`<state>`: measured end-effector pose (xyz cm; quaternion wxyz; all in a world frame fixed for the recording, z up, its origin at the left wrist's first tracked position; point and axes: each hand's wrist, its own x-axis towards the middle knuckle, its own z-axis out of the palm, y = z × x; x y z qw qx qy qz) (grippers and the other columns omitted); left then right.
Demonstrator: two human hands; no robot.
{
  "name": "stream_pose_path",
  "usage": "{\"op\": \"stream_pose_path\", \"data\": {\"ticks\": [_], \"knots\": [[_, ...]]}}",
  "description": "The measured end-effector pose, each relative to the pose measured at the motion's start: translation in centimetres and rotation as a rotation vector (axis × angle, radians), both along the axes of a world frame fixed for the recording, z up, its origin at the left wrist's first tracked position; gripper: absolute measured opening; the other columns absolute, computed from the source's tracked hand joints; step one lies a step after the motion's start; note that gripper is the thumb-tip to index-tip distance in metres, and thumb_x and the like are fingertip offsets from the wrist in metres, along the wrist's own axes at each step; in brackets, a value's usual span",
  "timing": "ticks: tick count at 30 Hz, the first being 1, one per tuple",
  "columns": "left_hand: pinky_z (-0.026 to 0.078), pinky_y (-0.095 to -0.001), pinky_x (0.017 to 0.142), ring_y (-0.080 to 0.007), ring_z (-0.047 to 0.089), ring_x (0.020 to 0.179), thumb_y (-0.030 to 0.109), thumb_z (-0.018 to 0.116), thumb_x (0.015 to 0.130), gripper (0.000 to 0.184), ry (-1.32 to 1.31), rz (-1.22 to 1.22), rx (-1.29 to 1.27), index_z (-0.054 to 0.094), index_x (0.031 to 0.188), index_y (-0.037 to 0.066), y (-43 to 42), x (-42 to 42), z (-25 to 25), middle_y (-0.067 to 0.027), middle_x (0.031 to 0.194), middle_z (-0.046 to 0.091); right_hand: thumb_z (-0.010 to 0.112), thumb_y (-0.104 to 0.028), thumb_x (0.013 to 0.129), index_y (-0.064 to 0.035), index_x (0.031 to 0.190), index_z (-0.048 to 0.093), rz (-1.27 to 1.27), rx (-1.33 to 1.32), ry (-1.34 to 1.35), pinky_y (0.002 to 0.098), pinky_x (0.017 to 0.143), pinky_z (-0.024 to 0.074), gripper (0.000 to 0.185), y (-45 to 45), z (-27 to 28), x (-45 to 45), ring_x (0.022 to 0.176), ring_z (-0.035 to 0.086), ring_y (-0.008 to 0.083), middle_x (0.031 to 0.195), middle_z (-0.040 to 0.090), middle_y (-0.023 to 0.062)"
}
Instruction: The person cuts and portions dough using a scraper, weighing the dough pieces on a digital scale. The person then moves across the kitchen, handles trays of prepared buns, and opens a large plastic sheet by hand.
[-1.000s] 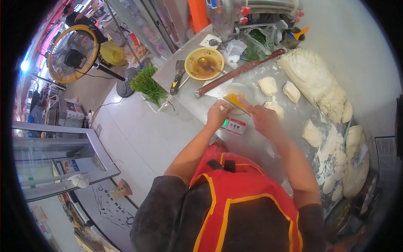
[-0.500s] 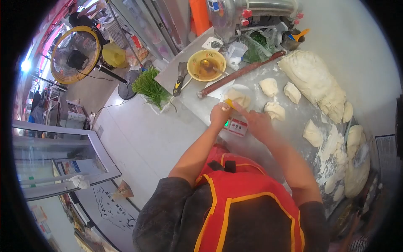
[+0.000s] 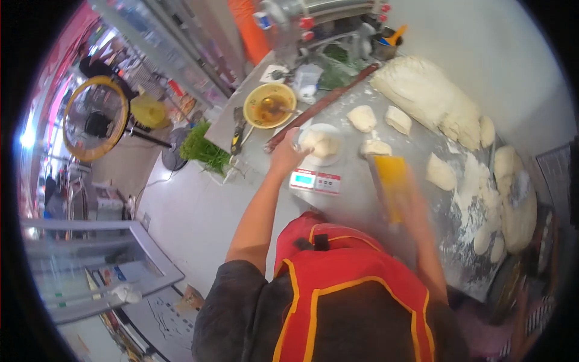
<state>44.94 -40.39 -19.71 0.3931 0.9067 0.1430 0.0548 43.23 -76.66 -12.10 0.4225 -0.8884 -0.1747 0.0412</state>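
My left hand (image 3: 287, 155) is at the left edge of the white scale plate (image 3: 326, 158), fingers apart and touching or very near its rim. On the plate lies a lump of dough (image 3: 321, 145). The red-and-white kitchen scale (image 3: 315, 181) shows a lit display under it. My right hand (image 3: 414, 202), smeared by motion, grips a yellow-handled dough scraper (image 3: 392, 186) over the floured table, right of the scale. Just above the scraper is a cut dough piece (image 3: 376, 147); two more, a left piece (image 3: 362, 119) and a right piece (image 3: 398, 120), lie farther back.
A large dough mass (image 3: 431, 99) rests along the wall. Another dough piece (image 3: 441, 172) lies at the right. A rolling pin (image 3: 319, 108) lies behind the scale, beside a yellow bowl (image 3: 247, 114) of brown liquid. Green stalks (image 3: 205, 149) stand left of the table.
My right hand has moved right, away from the scale, with the scraper. My left hand has shifted to the plate's left side. The dough on the plate looks more heaped. The view has shifted.
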Motion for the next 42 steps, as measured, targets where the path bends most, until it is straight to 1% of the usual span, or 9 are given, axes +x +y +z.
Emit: {"op": "stream_pose_path", "data": {"ticks": [4, 10, 17, 21, 24, 27, 33, 39, 42], "knots": [[0.051, -0.0442, 0.072, -0.0336, 0.063, 0.09, 0.04, 0.072, 0.072, 0.065, 0.223, -0.15, 0.533, 0.046, 0.125, 0.015, -2.1, 2.0, 1.2, -0.0201, 0.102, 0.061, 0.05, -0.001, 0.081, -0.0174, 0.144, 0.024, -0.12, -0.069, -0.051, 0.0411, 0.089, 0.0463, 0.071, -2.7, -0.1, -1.2, 0.108, 0.054, 0.0417, 0.127, 0.05, 0.022], [0.05, -0.0432, 0.071, -0.0325, 0.064, 0.082, 0.033, 0.07, 0.072, 0.041, 0.088, -0.3, 0.511, 0.06, 0.106, 0.012, -4.7, 2.1, 3.7, -0.0152, 0.088, 0.066, 0.049, 0.0, 0.081, -0.0155, 0.145, 0.022, -0.348, -0.07, 0.033, 0.0401, 0.089, 0.0458, 0.071, -7.5, -0.5, -3.3, 0.109, 0.054, 0.0417, 0.125, 0.051, 0.0238], [0.048, -0.044, 0.074, -0.0373, 0.062, 0.087, 0.037, 0.07, 0.075, 0.042, -0.02, -0.639, -0.006, 0.06, 0.102, 0.006, -16.8, 2.5, 1.7, -0.0188, 0.092, 0.065, 0.05, -0.001, 0.082, -0.0156, 0.146, 0.019, -0.597, -0.161, -0.227, 0.0426, 0.085, 0.0463, 0.073, -12.9, -1.5, -3.7, 0.103, 0.056, 0.0425, 0.117, 0.056, 0.0254], [0.047, -0.0452, 0.075, -0.0405, 0.061, 0.086, 0.035, 0.068, 0.078, 0.044, 0.418, -0.87, 0.129, 0.053, 0.104, 0.003, -21.4, 3.4, 0.2, -0.0228, 0.091, 0.064, 0.05, -0.004, 0.084, -0.0176, 0.146, 0.015, -0.712, -0.257, -0.055, 0.0467, 0.079, 0.0465, 0.073, -14.4, -0.3, -2.1, 0.091, 0.059, 0.0432, 0.102, 0.061, 0.0264], [0.047, -0.0452, 0.076, -0.0381, 0.062, 0.086, 0.033, 0.064, 0.08, 0.037, 0.335, -0.876, 0.45, 0.057, 0.103, 0.005, -23.4, 4.8, 2.4, -0.0206, 0.092, 0.064, 0.05, -0.006, 0.085, -0.019, 0.147, 0.012, -0.698, -0.263, 0.058, 0.0487, 0.073, 0.0464, 0.074, -14.4, 0.8, 0.1, 0.082, 0.06, 0.043, 0.091, 0.062, 0.0264], [0.048, -0.0433, 0.074, -0.0326, 0.063, 0.086, 0.028, 0.061, 0.081, 0.027, 0.197, -0.864, 0.272, 0.062, 0.1, 0.008, -25.6, 8.0, 2.6, -0.0139, 0.091, 0.066, 0.049, -0.005, 0.084, -0.0196, 0.147, 0.01, -0.665, -0.286, 0.062, 0.0483, 0.071, 0.0468, 0.076, -14.1, 0.5, 2.9, 0.08, 0.06, 0.0427, 0.088, 0.062, 0.0271], [0.049, -0.0416, 0.079, -0.0299, 0.061, 0.096, 0.036, 0.065, 0.08, 0.034, -0.035, -0.755, 0.304, 0.063, 0.103, 0.012, -32.8, 12.7, 0.3, -0.0131, 0.106, 0.063, 0.044, 0.0, 0.081, -0.0219, 0.147, 0.007, -0.574, -0.443, 0.063, 0.0502, 0.066, 0.0462, 0.079, -14.4, -3.5, 6.2, 0.071, 0.06, 0.0419, 0.077, 0.061, 0.0255], [0.049, -0.0412, 0.082, -0.0308, 0.059, 0.102, 0.038, 0.071, 0.074, 0.061, 0.139, -0.932, 0.458, 0.048, 0.125, 0.014, -38.7, 16.5, -1.5, -0.0133, 0.117, 0.056, 0.045, 0.003, 0.078, -0.02, 0.148, 0.006, -0.531, -0.323, 0.053, 0.0475, 0.068, 0.047, 0.084, -14.7, -3.8, 7.4, 0.074, 0.061, 0.041, 0.079, 0.062, 0.0249], [0.049, -0.0406, 0.08, -0.0312, 0.06, 0.1, 0.04, 0.073, 0.073, 0.063, 0.161, -0.992, 0.515, 0.047, 0.124, 0.012, -39.7, 18.0, -2.7, -0.0139, 0.118, 0.054, 0.043, -0.003, 0.084, -0.0219, 0.147, 0.009, -0.532, -0.256, 0.108, 0.0456, 0.083, 0.0435, 0.074, -14.6, -4.7, 8.6, 0.092, 0.059, 0.0412, 0.102, 0.062, 0.0227]]}}
